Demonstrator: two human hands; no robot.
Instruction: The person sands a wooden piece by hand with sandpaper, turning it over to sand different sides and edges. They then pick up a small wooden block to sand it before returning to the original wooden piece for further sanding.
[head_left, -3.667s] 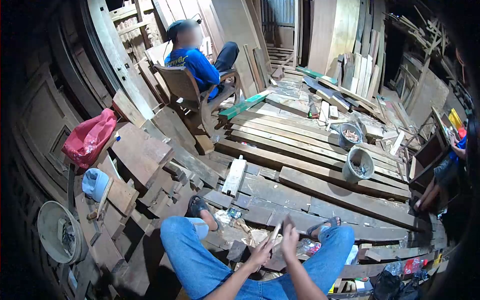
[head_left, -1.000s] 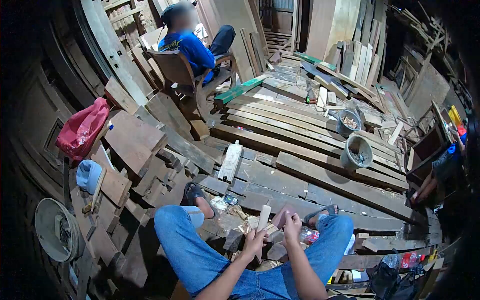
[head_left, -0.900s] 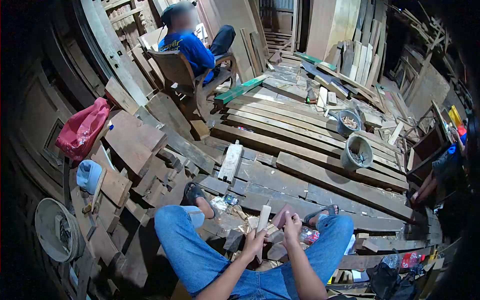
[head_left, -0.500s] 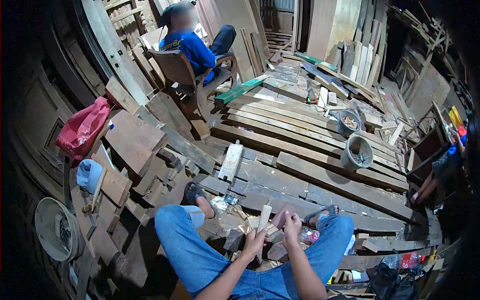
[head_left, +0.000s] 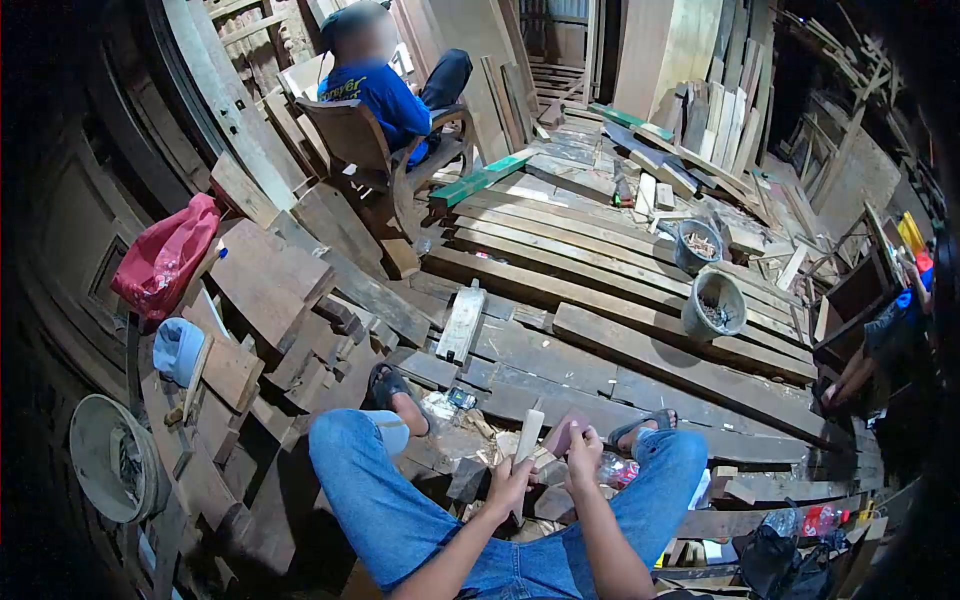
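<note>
Between my spread knees, my left hand [head_left: 510, 486] is closed around the lower part of a narrow pale wooden piece [head_left: 530, 436], which points up and away from me. Beside it, my right hand [head_left: 584, 456] pinches a flat pinkish-brown sheet [head_left: 563, 428] that looks like sandpaper, thumb on top. The sheet lies just right of the wooden piece and overlaps the scraps behind in this view. My fingers hide the lower edge of the sheet. Under my hands are wood offcuts [head_left: 470, 480], and a plastic bottle with a red label [head_left: 618, 470] lies by my right foot.
Long beams [head_left: 690, 365] lie across the floor ahead, with two buckets [head_left: 714, 306] on them. A person in a blue shirt [head_left: 375, 105] sits in a chair at the back left. Stacked boards [head_left: 270, 270], a red bag [head_left: 168, 258] and a pail [head_left: 118, 458] are on my left.
</note>
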